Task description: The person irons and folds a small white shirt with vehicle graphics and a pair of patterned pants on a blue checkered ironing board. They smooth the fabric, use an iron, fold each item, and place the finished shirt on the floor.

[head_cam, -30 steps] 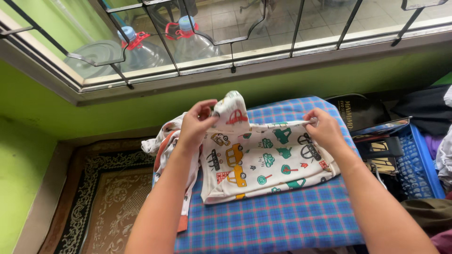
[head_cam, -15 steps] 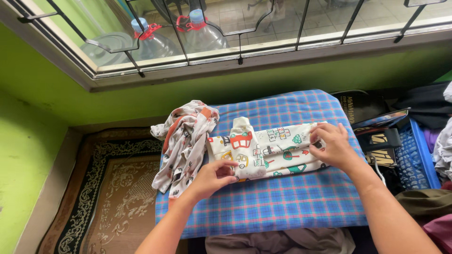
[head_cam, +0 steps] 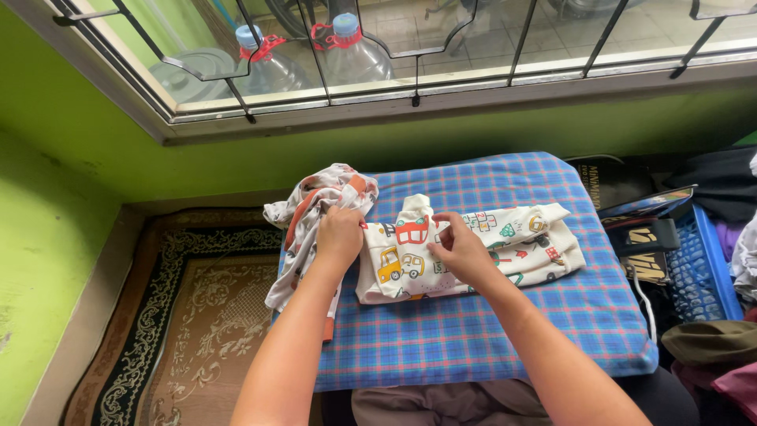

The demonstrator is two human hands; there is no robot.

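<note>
both hands, left hand (head_cam: 341, 234) and right hand (head_cam: 460, 251), press the folded car-print garment (head_cam: 473, 248) between them.

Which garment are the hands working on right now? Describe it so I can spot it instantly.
Find the blue plaid-covered board under the barred window. In its middle lies a folded cream garment printed with coloured cars, both hands on it. Its neighbour to the left, a crumpled cloth with orange trim, hangs over the edge unfolded.
</note>
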